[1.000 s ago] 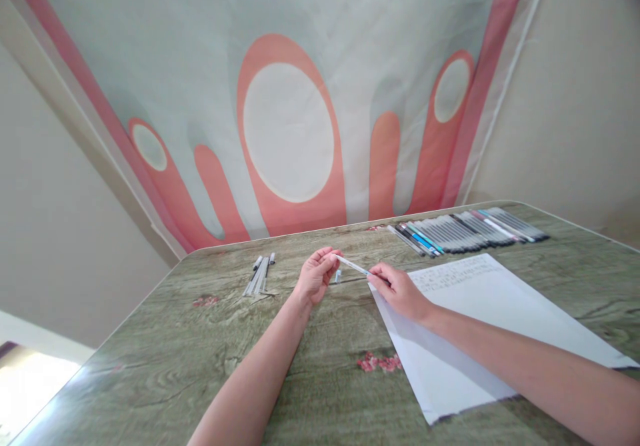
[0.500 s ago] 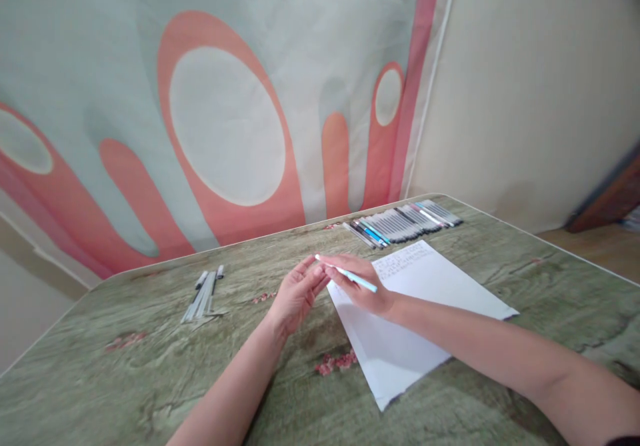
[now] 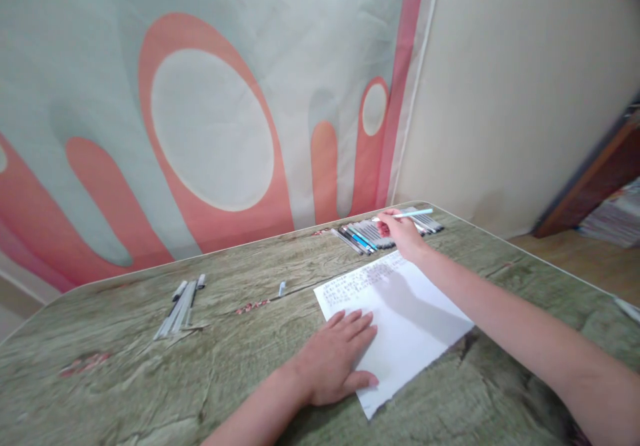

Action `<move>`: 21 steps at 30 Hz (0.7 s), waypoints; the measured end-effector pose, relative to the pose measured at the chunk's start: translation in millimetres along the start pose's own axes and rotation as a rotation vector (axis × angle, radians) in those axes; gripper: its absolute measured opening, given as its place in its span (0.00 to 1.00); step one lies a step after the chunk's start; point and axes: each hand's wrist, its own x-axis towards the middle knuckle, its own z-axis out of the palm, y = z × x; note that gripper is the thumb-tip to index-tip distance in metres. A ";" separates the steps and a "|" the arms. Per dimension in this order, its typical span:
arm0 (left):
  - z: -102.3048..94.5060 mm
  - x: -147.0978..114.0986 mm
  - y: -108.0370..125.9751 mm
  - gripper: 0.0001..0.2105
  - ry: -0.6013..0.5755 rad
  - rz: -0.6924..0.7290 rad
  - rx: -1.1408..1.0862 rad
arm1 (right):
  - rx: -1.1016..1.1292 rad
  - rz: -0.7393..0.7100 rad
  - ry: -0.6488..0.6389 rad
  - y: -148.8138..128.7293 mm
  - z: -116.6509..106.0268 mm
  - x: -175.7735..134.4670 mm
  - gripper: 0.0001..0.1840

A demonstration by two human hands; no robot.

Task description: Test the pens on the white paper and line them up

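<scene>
My left hand (image 3: pixel 340 356) lies flat with fingers spread, pressing on the left part of a white sheet of paper (image 3: pixel 415 339). Lines of small handwriting run along the paper's far edge. My right hand (image 3: pixel 401 233) is closed around a light blue pen (image 3: pixel 419 213), raised above a row of pens (image 3: pixel 367 236) at the table's far side. Part of that row is hidden behind the right hand. On the table left of the paper lies a small pale pen cap (image 3: pixel 282 289).
A small bunch of pens (image 3: pixel 179 309), some with dark parts, lies on the left of the wood-patterned table (image 3: pixel 240 366). Behind the table's far edge hangs a grey and coral printed cloth (image 3: pixel 290 66). A whitish object (image 3: pixel 626 309) sits at the table's right edge.
My hands have parted. The left came down flat onto the paper; the right carried the light blue pen away to the far row. A pale cap now lies on the table.
</scene>
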 end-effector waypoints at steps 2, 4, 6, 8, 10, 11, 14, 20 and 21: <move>1.0 0.1 -1.1 0.33 -0.024 0.004 0.029 | -0.079 0.116 -0.041 20.1 -21.3 0.8 0.10; 0.3 -0.4 -1.6 0.33 -0.038 0.004 0.040 | -0.113 0.142 -0.030 37.0 -40.4 -3.0 0.09; -1.2 -0.9 -1.5 0.33 -0.047 0.001 0.045 | -0.148 0.148 -0.025 49.2 -56.0 -8.8 0.09; -2.7 -1.0 -1.2 0.34 -0.055 -0.001 0.044 | -0.183 0.142 -0.010 57.3 -68.2 -14.1 0.07; -4.2 -0.7 -0.9 0.34 -0.064 -0.006 0.038 | -0.277 0.092 -0.003 62.3 -78.4 -17.2 0.06; -4.9 -0.5 -0.7 0.35 -0.069 -0.010 0.034 | -0.347 0.053 -0.004 63.9 -83.0 -17.7 0.05; -6.4 0.0 -0.4 0.35 -0.080 -0.022 0.020 | -0.594 -0.045 0.008 66.0 -94.4 -15.7 0.05; -7.5 0.4 0.0 0.35 -0.084 -0.037 0.007 | -0.800 -0.034 0.096 66.3 -100.9 -9.0 0.09; -7.6 0.5 0.0 0.35 -0.087 -0.041 0.008 | -0.811 -0.034 0.101 66.7 -100.8 -8.5 0.09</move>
